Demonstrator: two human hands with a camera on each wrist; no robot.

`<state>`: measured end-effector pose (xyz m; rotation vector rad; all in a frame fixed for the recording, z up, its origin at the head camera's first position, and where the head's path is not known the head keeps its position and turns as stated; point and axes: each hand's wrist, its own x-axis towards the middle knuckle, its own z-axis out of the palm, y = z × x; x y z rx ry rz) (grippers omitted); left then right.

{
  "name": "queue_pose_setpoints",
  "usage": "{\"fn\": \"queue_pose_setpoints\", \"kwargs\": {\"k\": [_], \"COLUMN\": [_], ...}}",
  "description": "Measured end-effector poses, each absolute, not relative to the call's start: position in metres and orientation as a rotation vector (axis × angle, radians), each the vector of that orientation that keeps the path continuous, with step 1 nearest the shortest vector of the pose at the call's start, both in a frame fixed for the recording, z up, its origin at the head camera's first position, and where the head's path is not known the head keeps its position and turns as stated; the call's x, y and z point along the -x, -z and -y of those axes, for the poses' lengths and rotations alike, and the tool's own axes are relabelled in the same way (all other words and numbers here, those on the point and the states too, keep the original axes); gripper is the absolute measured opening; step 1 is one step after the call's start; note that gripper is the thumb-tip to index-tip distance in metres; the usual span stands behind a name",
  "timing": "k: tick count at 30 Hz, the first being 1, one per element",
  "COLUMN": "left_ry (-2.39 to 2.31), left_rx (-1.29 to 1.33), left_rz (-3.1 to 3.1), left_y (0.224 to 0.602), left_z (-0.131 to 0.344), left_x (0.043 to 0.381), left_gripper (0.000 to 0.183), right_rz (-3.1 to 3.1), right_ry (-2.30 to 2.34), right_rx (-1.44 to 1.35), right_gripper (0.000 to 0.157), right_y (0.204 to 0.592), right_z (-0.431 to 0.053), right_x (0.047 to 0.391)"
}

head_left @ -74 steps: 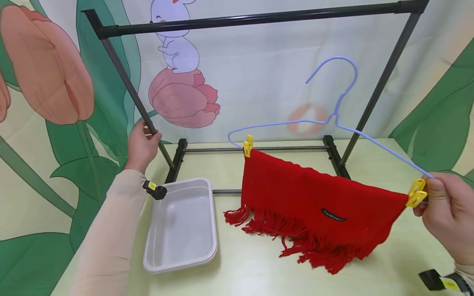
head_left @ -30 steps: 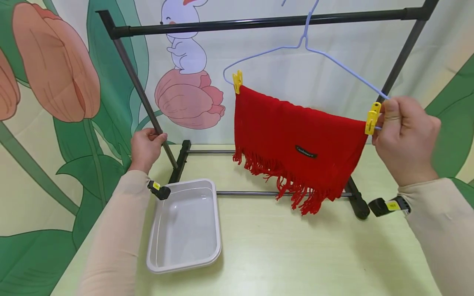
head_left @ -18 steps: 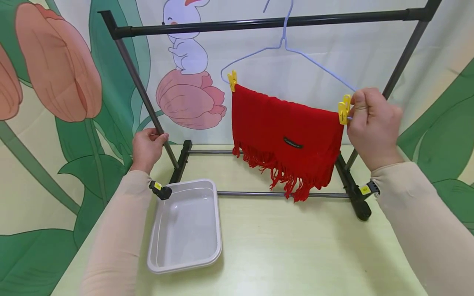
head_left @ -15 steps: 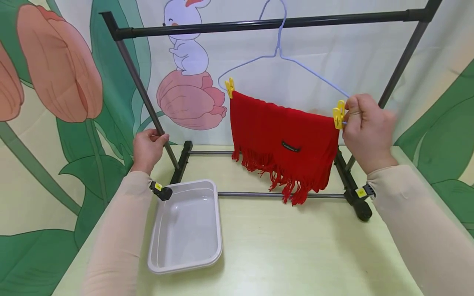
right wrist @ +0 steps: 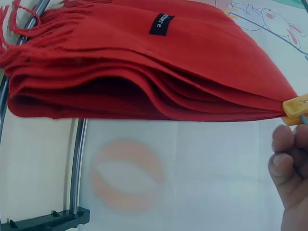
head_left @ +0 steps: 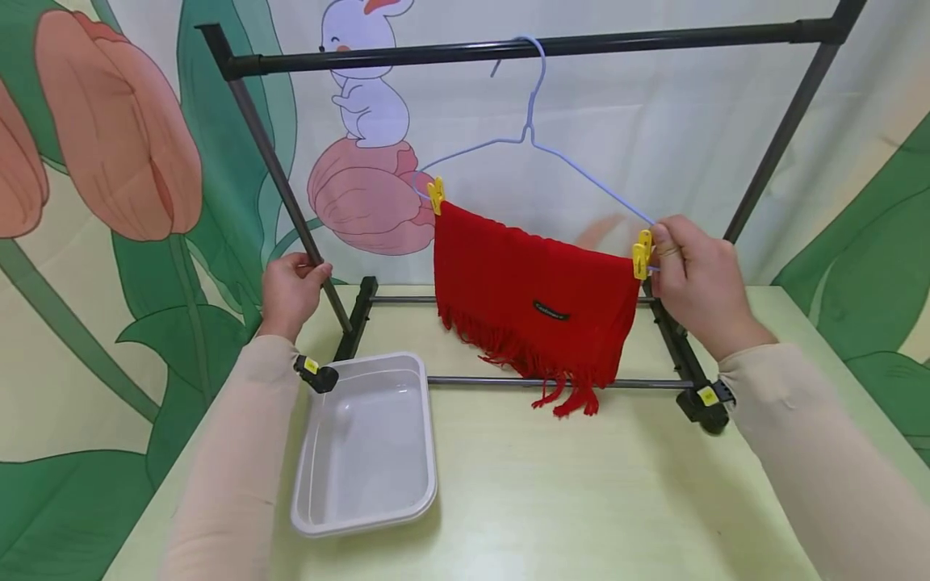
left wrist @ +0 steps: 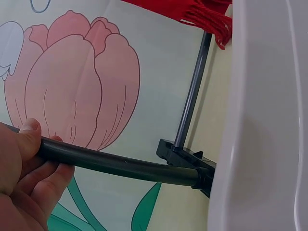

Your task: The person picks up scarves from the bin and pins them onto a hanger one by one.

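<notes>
Your left hand point(left wrist: 21, 178) sits at the lower left, thumb over and fingers curled under a dark tube of the rack point(left wrist: 120, 166), gripping it. That tube runs right into a black corner joint point(left wrist: 185, 159), and a thinner grey rod point(left wrist: 192, 91) rises from the joint toward the top. Red scarf fringe point(left wrist: 204, 17) hangs in at the upper edge. The white tray's wall point(left wrist: 260, 120) fills the right side. A printed pink tulip on the backdrop point(left wrist: 82, 82) lies behind the tube.

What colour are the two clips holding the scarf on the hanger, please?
Yellow clips, clearest in the head view.
</notes>
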<state>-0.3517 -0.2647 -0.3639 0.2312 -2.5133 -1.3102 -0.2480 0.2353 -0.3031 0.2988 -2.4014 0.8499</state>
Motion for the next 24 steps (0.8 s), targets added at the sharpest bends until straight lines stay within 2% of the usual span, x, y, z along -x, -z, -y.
{"fn": "queue_pose_setpoints", "kwargs": {"k": [14, 24], "left_ry": [1.151, 0.950], "left_rx": [-0.169, -0.246], "left_rz": [2.606, 2.615], "left_y": [0.357, 0.360], "left_z": [0.265, 0.282], "left_x": [0.351, 0.334], "left_gripper": [0.038, 0.053], "right_rz": [2.487, 2.532], "right_ry": [-0.955, -0.887], "right_rx": [-0.302, -0.291], "right_gripper": [0.040, 0.048], "right_y": [0.301, 0.306], "right_z": [-0.245, -0.271], "right_x": [0.249, 0.241]}}
